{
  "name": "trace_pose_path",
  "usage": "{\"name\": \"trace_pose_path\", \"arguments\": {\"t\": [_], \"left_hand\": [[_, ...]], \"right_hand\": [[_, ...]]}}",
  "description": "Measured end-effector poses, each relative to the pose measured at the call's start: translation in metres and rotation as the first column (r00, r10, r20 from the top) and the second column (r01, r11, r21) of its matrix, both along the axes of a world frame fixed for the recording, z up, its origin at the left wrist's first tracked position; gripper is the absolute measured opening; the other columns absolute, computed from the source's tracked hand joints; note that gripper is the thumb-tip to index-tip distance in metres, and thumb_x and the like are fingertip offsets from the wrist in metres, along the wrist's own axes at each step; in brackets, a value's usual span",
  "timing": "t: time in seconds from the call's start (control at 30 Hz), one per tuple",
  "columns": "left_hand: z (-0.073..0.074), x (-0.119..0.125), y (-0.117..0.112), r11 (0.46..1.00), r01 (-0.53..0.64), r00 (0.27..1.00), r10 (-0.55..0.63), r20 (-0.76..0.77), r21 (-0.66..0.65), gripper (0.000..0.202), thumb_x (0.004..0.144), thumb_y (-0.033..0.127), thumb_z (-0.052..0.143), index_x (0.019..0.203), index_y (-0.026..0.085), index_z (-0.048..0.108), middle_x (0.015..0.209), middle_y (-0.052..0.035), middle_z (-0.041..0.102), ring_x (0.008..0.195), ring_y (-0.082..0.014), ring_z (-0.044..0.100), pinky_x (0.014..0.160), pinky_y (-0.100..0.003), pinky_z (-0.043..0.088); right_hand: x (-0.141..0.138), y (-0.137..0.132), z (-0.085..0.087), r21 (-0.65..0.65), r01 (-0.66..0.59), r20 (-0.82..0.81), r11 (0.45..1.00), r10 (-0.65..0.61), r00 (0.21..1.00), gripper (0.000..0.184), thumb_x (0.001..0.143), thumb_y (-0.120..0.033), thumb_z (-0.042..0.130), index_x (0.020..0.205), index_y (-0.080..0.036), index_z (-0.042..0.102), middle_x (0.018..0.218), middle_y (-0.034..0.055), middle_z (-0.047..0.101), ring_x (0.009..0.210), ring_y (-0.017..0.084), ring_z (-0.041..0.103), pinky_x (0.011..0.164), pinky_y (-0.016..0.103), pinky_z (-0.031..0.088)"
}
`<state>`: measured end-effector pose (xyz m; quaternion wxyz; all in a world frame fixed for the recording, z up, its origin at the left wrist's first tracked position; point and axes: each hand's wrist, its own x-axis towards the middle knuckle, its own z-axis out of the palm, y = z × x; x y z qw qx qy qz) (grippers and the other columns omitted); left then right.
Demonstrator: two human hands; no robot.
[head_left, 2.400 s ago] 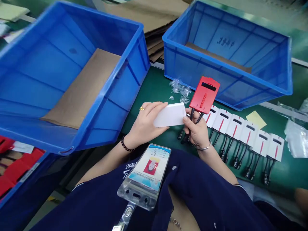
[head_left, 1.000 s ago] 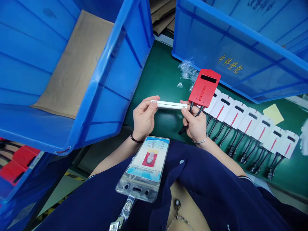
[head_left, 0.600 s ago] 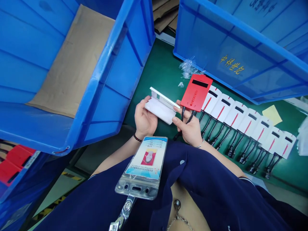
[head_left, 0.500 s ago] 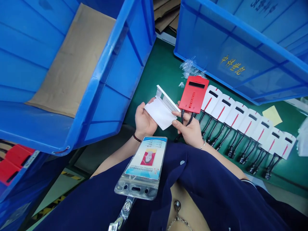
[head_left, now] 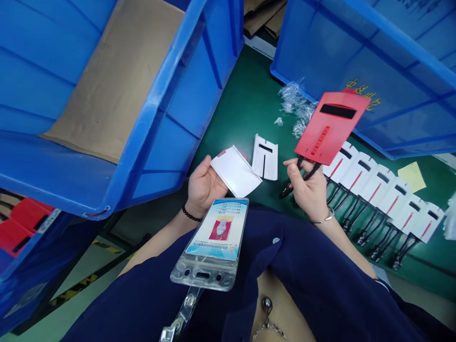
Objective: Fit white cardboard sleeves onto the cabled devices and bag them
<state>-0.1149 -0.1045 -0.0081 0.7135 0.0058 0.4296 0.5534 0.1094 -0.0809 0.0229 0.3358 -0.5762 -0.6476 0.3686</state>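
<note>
My left hand point(head_left: 203, 186) is closed on a flat white plastic shell point(head_left: 235, 171), tilted up over the table's near edge. A second white shell piece point(head_left: 265, 163) with a black slot lies on the green table point(head_left: 245, 104) just right of it, touching neither hand. My right hand point(head_left: 309, 187) is closed round the black cords under a red slotted card piece point(head_left: 330, 127), which it holds up in front of the right bin.
Two big blue bins, the left blue bin point(head_left: 117, 85) lined with cardboard and the right blue bin point(head_left: 377, 61), flank the table. A row of white cards with red stripes and black cords point(head_left: 384, 199) lies at the right. Clear plastic scraps point(head_left: 297, 102) sit by the right bin. A badge point(head_left: 213, 242) hangs on my chest.
The white case came apart: one shell now lies on the table and the other stays in my left hand. My right hand lifted the red piece up and to the right.
</note>
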Motion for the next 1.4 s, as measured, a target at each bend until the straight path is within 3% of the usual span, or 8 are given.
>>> {"name": "trace_pose_path", "arguments": {"t": [0.13, 0.27, 0.5, 0.7, 1.0, 1.1, 1.27, 1.4], "left_hand": [[-0.002, 0.008, 0.007, 0.98, 0.035, 0.999, -0.028, -0.04, 0.194, 0.055, 0.094, 0.06, 0.041, 0.113, 0.016, 0.067, 0.132, -0.0134, 0.065, 0.144, -0.0352, 0.042, 0.111, -0.057, 0.045], [0.001, 0.026, 0.018, 0.956, 0.039, 0.998, -0.021, -0.067, 0.291, 0.062, 0.094, 0.071, 0.035, 0.115, 0.021, 0.066, 0.133, -0.01, 0.064, 0.141, -0.0359, 0.045, 0.107, -0.059, 0.048], [0.01, 0.024, 0.027, 0.962, 0.078, 0.997, -0.072, -0.035, 0.263, 0.089, 0.085, 0.088, 0.018, 0.115, 0.02, 0.067, 0.124, -0.0104, 0.068, 0.14, -0.0366, 0.046, 0.103, -0.057, 0.049], [0.004, 0.032, 0.034, 0.98, 0.034, 0.958, -0.088, 0.272, 0.197, 0.097, 0.085, 0.086, 0.005, 0.138, 0.022, 0.054, 0.136, -0.011, 0.064, 0.14, -0.0353, 0.047, 0.111, -0.056, 0.043], [0.001, 0.013, 0.048, 0.978, 0.005, 0.991, -0.033, 0.132, 0.21, 0.097, 0.086, 0.085, 0.004, 0.145, 0.021, 0.046, 0.141, -0.0138, 0.059, 0.139, -0.0353, 0.048, 0.107, -0.054, 0.047], [-0.001, 0.02, 0.041, 0.966, -0.023, 0.995, -0.002, 0.096, 0.257, 0.084, 0.093, 0.079, 0.019, 0.142, 0.019, 0.05, 0.141, -0.0129, 0.059, 0.143, -0.0324, 0.044, 0.111, -0.05, 0.046], [-0.008, 0.029, 0.028, 0.957, -0.076, 0.997, 0.075, 0.013, 0.281, 0.038, 0.103, 0.032, 0.041, 0.137, 0.02, 0.053, 0.147, -0.009, 0.055, 0.143, -0.0268, 0.046, 0.115, -0.045, 0.044], [-0.004, 0.019, 0.03, 0.954, 0.004, 0.998, 0.012, -0.054, 0.3, 0.033, 0.099, 0.023, 0.049, 0.131, 0.021, 0.055, 0.143, -0.0096, 0.059, 0.133, -0.0312, 0.056, 0.105, -0.05, 0.054]], "right_hand": [[-0.006, 0.001, 0.013, 0.061, -0.177, 0.072, 0.982, 0.172, 0.982, 0.025, 0.091, -0.045, 0.065, 0.082, -0.022, 0.062, 0.07, -0.0003, 0.06, 0.061, 0.014, 0.051, 0.062, 0.031, 0.045], [-0.025, 0.0, 0.008, 0.041, -0.196, -0.011, 0.98, 0.196, 0.981, 0.044, 0.083, -0.04, 0.075, 0.117, -0.026, 0.052, 0.068, -0.006, 0.055, 0.058, 0.013, 0.051, 0.058, 0.028, 0.045], [-0.028, 0.004, -0.008, 0.197, -0.286, 0.15, 0.938, 0.26, 0.954, 0.039, 0.092, -0.031, 0.063, 0.129, -0.02, 0.058, 0.112, 0.011, 0.055, 0.077, 0.015, 0.057, 0.061, 0.03, 0.055], [-0.03, 0.006, -0.011, 0.248, -0.339, 0.252, 0.907, 0.277, 0.927, 0.035, 0.095, -0.029, 0.059, 0.128, -0.019, 0.063, 0.097, 0.0076, 0.056, 0.074, 0.016, 0.057, 0.062, 0.033, 0.057], [-0.028, 0.006, -0.016, 0.142, -0.426, 0.358, 0.894, 0.355, 0.864, 0.041, 0.095, -0.029, 0.059, 0.133, -0.015, 0.058, 0.107, 0.012, 0.056, 0.064, 0.015, 0.056, 0.064, 0.036, 0.057], [-0.031, 0.002, -0.013, 0.115, -0.41, 0.389, 0.905, 0.339, 0.857, 0.043, 0.096, -0.029, 0.057, 0.134, -0.01, 0.056, 0.11, 0.0146, 0.057, 0.065, 0.015, 0.058, 0.066, 0.036, 0.058], [-0.031, 0.012, 0.001, 0.017, -0.438, 0.439, 0.899, 0.387, 0.811, 0.032, 0.099, -0.038, 0.051, 0.118, -0.016, 0.064, 0.103, 0.0112, 0.065, 0.075, 0.019, 0.064, 0.069, 0.033, 0.054], [-0.039, 0.049, 0.001, -0.082, -0.232, 0.654, 0.969, 0.228, 0.721, 0.035, 0.101, -0.044, 0.046, 0.11, -0.014, 0.061, 0.096, 0.0123, 0.071, 0.085, 0.029, 0.068, 0.075, 0.039, 0.051]]}}
